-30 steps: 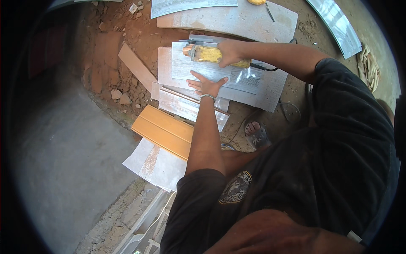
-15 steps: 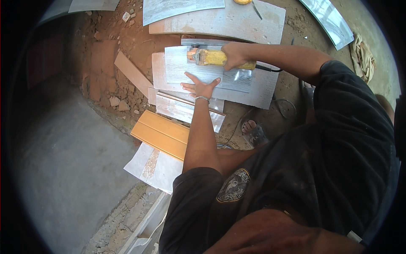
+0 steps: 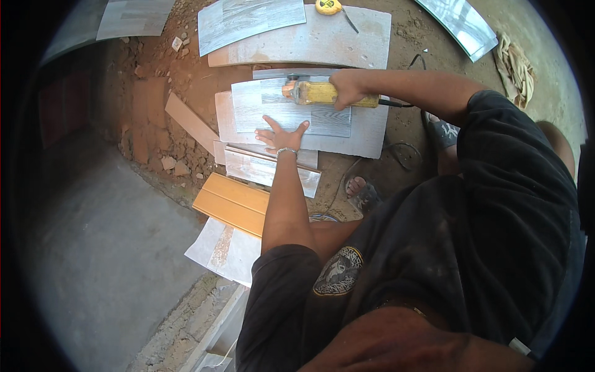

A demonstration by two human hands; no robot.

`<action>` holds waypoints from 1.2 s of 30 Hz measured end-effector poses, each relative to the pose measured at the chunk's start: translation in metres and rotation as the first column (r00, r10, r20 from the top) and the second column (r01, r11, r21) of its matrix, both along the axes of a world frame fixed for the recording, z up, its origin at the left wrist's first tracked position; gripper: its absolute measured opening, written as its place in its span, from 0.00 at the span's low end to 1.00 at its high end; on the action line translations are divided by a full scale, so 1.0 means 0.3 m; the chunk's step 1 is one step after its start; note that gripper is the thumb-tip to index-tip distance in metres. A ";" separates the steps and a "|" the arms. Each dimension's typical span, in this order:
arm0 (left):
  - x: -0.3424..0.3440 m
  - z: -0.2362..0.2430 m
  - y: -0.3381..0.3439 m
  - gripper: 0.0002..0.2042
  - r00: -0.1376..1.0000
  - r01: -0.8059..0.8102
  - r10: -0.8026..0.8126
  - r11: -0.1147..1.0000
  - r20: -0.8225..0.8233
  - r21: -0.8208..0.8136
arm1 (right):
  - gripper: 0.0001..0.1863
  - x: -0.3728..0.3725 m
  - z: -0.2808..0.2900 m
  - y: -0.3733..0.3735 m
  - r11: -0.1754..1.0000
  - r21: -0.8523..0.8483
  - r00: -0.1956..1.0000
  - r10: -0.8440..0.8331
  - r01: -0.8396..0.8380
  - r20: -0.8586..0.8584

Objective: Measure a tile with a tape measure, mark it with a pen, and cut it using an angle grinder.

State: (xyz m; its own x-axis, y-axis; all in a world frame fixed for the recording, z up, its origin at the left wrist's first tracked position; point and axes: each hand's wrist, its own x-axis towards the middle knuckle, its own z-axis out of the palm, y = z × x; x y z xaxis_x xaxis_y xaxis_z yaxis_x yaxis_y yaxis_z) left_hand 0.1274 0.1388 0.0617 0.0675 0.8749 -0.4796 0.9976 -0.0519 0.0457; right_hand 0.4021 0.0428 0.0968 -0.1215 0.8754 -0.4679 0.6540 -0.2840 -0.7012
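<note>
A yellow angle grinder (image 3: 317,93) is in my right hand (image 3: 348,88), its fingers wrapped round the body. The grinder's disc end points left and lies along the far edge of a grey wood-patterned tile (image 3: 328,118). My left hand (image 3: 283,137) rests with fingers spread on the near edge of that tile. Underneath the tile is a larger pale slab (image 3: 369,133). A narrow strip of similar tile (image 3: 263,74) shows just beyond the far edge. The grinder's black cord leads off to the right under my forearm.
Nearer me lie cut tile pieces (image 3: 251,168), an orange grooved panel (image 3: 230,203) and white sheets (image 3: 207,247). Beyond are another slab (image 3: 365,40), a wood-patterned tile (image 3: 251,22) and a yellow tape measure (image 3: 328,7). A cloth (image 3: 515,71) lies right; rubble (image 3: 181,168) left.
The grinder has shifted to the right along the tile's far edge, with my right hand on it. My left hand stays spread on the tile. The whole view has moved slightly.
</note>
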 end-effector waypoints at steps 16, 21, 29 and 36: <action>0.164 0.146 -0.066 0.78 0.883 0.257 -0.300 0.952 -0.360 -0.163 | 0.29 0.066 0.000 -0.109 0.999 -0.020 0.999 0.027 -0.026 0.031; 0.172 0.161 -0.073 0.77 0.868 0.276 -0.316 0.948 -0.384 -0.157 | 0.29 0.086 0.009 -0.148 1.000 -0.026 1.000 0.011 -0.011 0.000; 0.184 0.165 -0.076 0.77 0.869 0.262 -0.304 0.952 -0.390 -0.159 | 0.28 0.118 0.008 -0.198 0.999 -0.045 0.998 -0.002 -0.001 -0.057; 0.179 0.164 -0.075 0.79 0.879 0.246 -0.290 0.956 -0.378 -0.161 | 0.30 0.136 0.016 -0.231 0.998 -0.053 0.996 0.011 -0.016 -0.090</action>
State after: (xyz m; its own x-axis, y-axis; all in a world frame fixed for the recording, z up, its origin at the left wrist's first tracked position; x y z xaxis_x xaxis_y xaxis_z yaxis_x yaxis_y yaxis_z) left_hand 0.1810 0.1164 0.1108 0.0794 0.7931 -0.6038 0.8831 -0.3370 -0.3266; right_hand 0.4429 -0.0266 0.1016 -0.1771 0.8474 -0.5006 0.5929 -0.3141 -0.7415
